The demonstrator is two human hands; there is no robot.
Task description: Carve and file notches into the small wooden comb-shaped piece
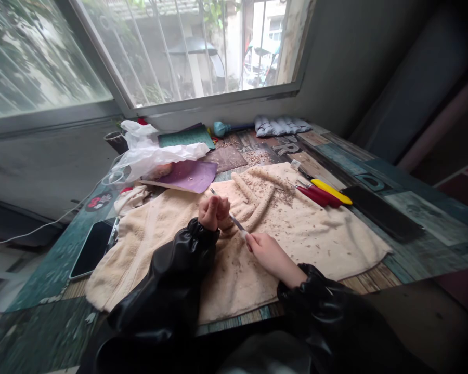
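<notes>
My left hand (213, 212) is closed over the cream towel, and what its fingers hold is hidden. My right hand (265, 252) grips the pale handle end of a slim metal tool (237, 224), whose exact kind I cannot make out. The tool points up and left to the left hand, and a thin dark-tipped end shows just beyond that fist. Wood shavings lie scattered over the towel (327, 249). On its right side rest a yellow-handled tool (330, 190) and a red-handled tool (315, 196).
A phone (94, 248) lies at the left. Behind the hands are a purple sheet (191, 175), a white plastic bag (152, 156) and a green mat (187, 137). At the right sits a long black slab (382, 213). A grey padded bundle (281, 126) is under the window.
</notes>
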